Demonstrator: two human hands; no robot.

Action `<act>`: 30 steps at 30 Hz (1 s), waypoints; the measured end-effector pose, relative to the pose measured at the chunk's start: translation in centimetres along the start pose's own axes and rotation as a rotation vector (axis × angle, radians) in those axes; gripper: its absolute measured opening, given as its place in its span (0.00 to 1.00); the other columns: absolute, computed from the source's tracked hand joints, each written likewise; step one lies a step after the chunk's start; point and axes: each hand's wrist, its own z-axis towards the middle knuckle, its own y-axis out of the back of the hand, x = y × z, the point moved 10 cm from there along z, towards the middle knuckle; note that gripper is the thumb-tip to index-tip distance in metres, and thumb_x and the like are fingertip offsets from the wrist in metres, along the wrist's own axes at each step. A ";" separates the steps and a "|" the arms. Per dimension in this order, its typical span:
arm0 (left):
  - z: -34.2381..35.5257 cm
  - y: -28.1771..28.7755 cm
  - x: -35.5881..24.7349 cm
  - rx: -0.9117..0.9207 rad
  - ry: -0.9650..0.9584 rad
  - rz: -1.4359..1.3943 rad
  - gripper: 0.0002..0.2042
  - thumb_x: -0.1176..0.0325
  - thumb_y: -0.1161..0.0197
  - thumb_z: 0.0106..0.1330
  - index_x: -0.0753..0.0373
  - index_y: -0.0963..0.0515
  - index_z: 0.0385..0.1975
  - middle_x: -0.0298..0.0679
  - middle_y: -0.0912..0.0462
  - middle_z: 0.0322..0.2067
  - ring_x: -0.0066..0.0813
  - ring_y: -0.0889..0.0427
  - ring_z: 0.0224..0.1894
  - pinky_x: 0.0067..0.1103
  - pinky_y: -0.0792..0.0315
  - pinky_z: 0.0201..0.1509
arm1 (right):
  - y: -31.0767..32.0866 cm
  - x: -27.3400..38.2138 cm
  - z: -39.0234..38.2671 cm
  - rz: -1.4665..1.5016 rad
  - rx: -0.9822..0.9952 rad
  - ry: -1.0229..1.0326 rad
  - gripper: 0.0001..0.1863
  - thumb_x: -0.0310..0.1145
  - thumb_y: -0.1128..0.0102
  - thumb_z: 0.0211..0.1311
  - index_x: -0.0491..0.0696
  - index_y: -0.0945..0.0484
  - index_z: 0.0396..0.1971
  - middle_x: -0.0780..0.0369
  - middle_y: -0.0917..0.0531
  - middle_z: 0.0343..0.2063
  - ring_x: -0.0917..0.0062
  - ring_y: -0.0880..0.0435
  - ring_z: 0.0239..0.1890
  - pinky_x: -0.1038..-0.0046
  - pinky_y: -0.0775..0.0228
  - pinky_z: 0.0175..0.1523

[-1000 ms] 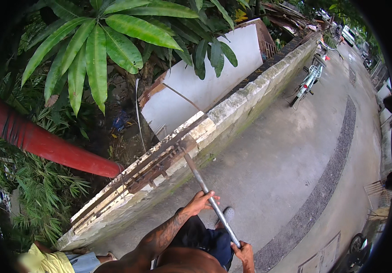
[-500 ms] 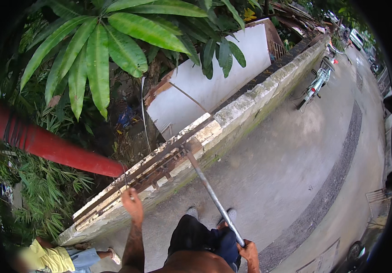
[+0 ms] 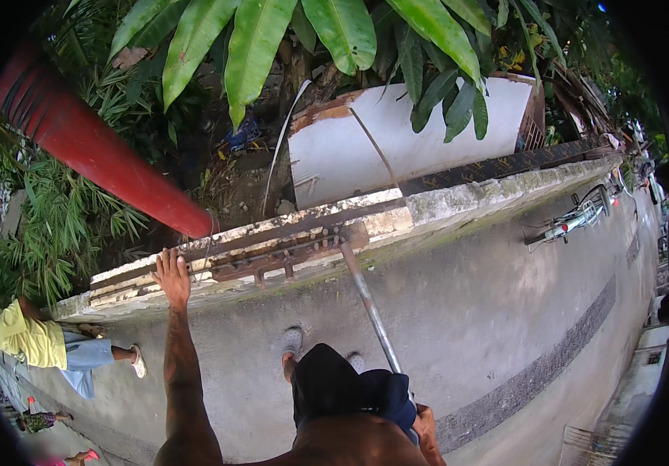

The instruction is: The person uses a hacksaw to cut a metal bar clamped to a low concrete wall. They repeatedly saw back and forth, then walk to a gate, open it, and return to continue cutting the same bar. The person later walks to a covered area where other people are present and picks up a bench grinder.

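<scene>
My left hand [image 3: 171, 277] lies with its fingers spread on the near edge of the planks on top of the low wall. Just right of it is a brown wooden board [image 3: 245, 269] with several short metal pegs standing up and sticking out of its side. A thin dark rod seems to run along the pegs. My right hand [image 3: 424, 425], low beside my hip, is closed round the lower end of a long grey metal pipe [image 3: 371, 307]. The pipe's far end meets the board's right end among the pegs.
A red post [image 3: 117, 171] leans in from the left behind the wall [image 3: 490, 182]. Green leaves [image 3: 261, 50] overhang a white panel [image 3: 412, 140]. A person in a yellow shirt [image 3: 36, 338] is at the left. On the pavement, a bicycle [image 3: 575, 217] stands at the right.
My view has turned, so the wall lies flatter across it. My left hand has gone from curled fingers to spread ones on the planks. The pipe stays in my right hand.
</scene>
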 end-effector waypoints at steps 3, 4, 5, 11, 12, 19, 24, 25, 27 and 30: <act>-0.1 0.3 -0.3 -0.039 -0.018 -0.043 0.25 0.49 0.60 0.78 0.54 0.28 0.66 0.40 0.35 0.71 0.51 0.46 0.75 0.63 0.61 0.71 | 2.3 -0.6 3.0 -0.016 0.061 0.042 0.31 0.59 0.40 0.61 0.40 0.14 0.34 0.49 0.14 0.24 0.71 0.12 0.29 0.63 0.26 0.36; 0.1 0.2 0.2 -0.023 -0.001 -0.028 0.25 0.48 0.60 0.78 0.54 0.28 0.66 0.40 0.35 0.71 0.50 0.46 0.75 0.63 0.62 0.72 | 2.7 0.1 2.7 -0.005 0.054 0.078 0.30 0.58 0.40 0.61 0.40 0.14 0.33 0.50 0.14 0.23 0.73 0.13 0.29 0.64 0.26 0.35; 0.0 0.1 0.7 -0.007 0.017 -0.014 0.25 0.48 0.60 0.78 0.55 0.28 0.65 0.40 0.35 0.71 0.50 0.46 0.75 0.63 0.62 0.72 | 2.8 0.9 2.1 0.007 0.048 0.115 0.30 0.58 0.39 0.61 0.39 0.15 0.33 0.51 0.14 0.22 0.75 0.14 0.28 0.64 0.26 0.35; -0.2 1.4 -0.2 0.143 -0.105 -0.219 0.25 0.50 0.58 0.79 0.59 0.34 0.67 0.42 0.35 0.69 0.52 0.48 0.76 0.57 0.61 0.75 | 0.1 3.4 -0.8 0.042 0.095 0.030 0.25 0.51 0.31 0.56 0.39 0.16 0.27 0.53 0.18 0.16 0.75 0.19 0.21 0.65 0.30 0.29; -0.5 2.3 -1.5 0.164 -0.185 -0.238 0.24 0.53 0.56 0.78 0.60 0.33 0.66 0.44 0.34 0.68 0.52 0.46 0.75 0.54 0.58 0.75 | -0.6 3.7 -1.8 0.034 0.109 -0.057 0.24 0.50 0.30 0.55 0.39 0.17 0.26 0.54 0.19 0.16 0.73 0.19 0.19 0.65 0.30 0.28; -3.0 5.7 -4.7 0.169 -0.545 -0.198 0.13 0.68 0.42 0.70 0.64 0.26 0.52 0.50 0.28 0.60 0.53 0.35 0.68 0.45 0.43 0.73 | -1.9 1.7 -11.9 -0.090 -0.219 0.005 0.18 0.41 0.28 0.52 0.40 0.22 0.21 0.55 0.25 0.11 0.69 0.25 0.14 0.64 0.32 0.25; -1.5 6.7 -6.0 0.124 -0.648 -0.296 0.10 0.73 0.34 0.60 0.65 0.25 0.40 0.47 0.26 0.44 0.50 0.27 0.50 0.41 0.33 0.56 | -3.4 -5.7 -19.7 0.034 -0.375 -0.023 0.17 0.44 0.32 0.60 0.48 0.15 0.42 0.52 0.13 0.32 0.60 0.15 0.34 0.59 0.23 0.39; -1.1 6.6 -5.5 0.135 -0.668 -0.329 0.10 0.73 0.34 0.61 0.66 0.25 0.40 0.46 0.26 0.44 0.49 0.26 0.47 0.40 0.31 0.54 | -3.5 -4.6 -18.4 0.135 -0.422 0.090 0.18 0.46 0.31 0.58 0.48 0.15 0.41 0.51 0.13 0.32 0.57 0.14 0.33 0.57 0.23 0.39; -0.4 7.5 -5.4 0.116 -0.649 -0.302 0.09 0.72 0.34 0.62 0.65 0.25 0.40 0.45 0.24 0.43 0.48 0.25 0.45 0.38 0.30 0.51 | -2.0 3.6 -12.8 0.427 -0.564 0.015 0.17 0.36 0.31 0.60 0.45 0.28 0.19 0.63 0.28 0.10 0.77 0.29 0.13 0.69 0.36 0.21; 2.0 13.2 -6.7 0.042 -0.690 -0.205 0.08 0.69 0.35 0.64 0.64 0.23 0.39 0.43 0.21 0.42 0.44 0.23 0.45 0.36 0.31 0.49 | -0.9 8.5 -5.5 0.714 -0.636 0.039 0.22 0.36 0.37 0.68 0.52 0.38 0.18 0.71 0.36 0.10 0.85 0.36 0.12 0.76 0.45 0.17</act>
